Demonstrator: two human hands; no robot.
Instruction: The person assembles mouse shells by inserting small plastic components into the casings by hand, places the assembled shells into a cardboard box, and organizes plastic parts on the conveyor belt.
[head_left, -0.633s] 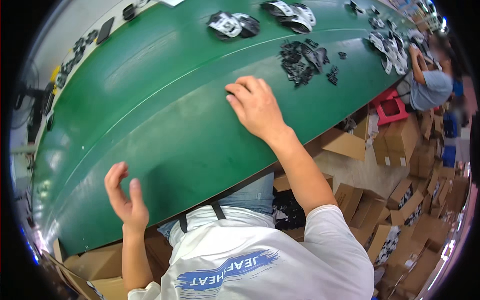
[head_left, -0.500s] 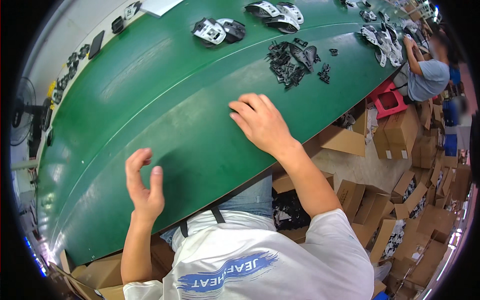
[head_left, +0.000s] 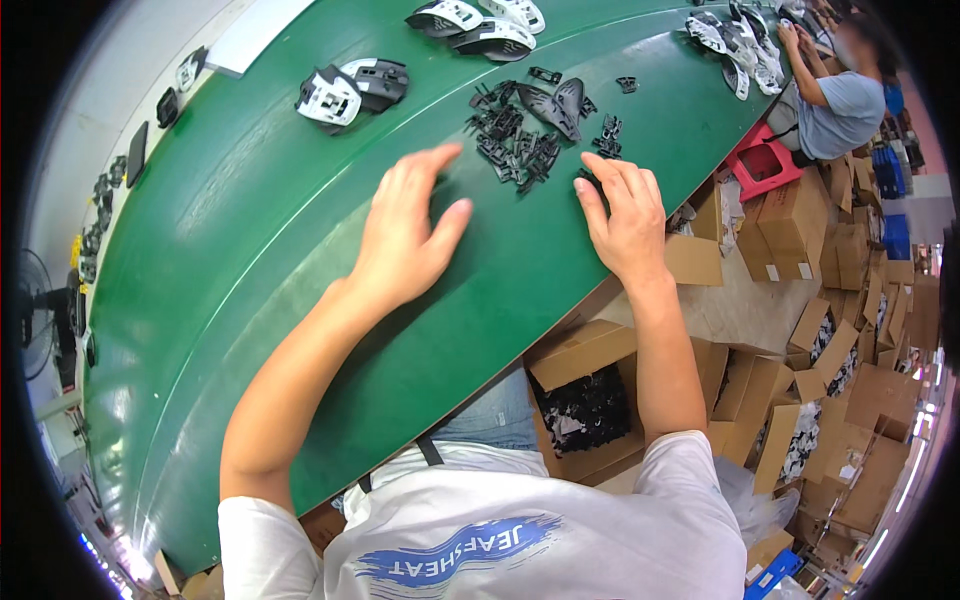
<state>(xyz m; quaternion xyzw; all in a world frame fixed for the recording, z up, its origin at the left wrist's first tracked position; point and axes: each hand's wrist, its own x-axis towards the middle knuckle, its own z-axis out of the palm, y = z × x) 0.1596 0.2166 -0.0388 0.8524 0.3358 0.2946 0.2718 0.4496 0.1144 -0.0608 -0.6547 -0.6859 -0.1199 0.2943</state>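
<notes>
My left hand (head_left: 405,225) hovers over the green tabletop, thumb and fingers apart, with nothing in it. To its right, my right hand (head_left: 627,213) is curved, fingers parted from the thumb, and no held thing shows. Its fingertips are next to a few small black plastic parts (head_left: 608,137), partly covering them. Between and beyond the hands lies a heap of small black plastic clips (head_left: 515,140). A dark, winged shell piece (head_left: 555,106) rests on the heap's right side. Another small black part (head_left: 627,85) lies apart, farther right.
Black and white mouse-like shells (head_left: 350,92) and more shells (head_left: 480,28) lie farther back on the green table (head_left: 250,260). An open carton of black parts (head_left: 585,410) stands below the table edge. At the far right a co-worker (head_left: 840,105) sits near a red stool (head_left: 765,160).
My left hand has moved right and forward toward the heap. My right hand has shifted right, near the small parts. The whole view has turned, so the table items sit farther left.
</notes>
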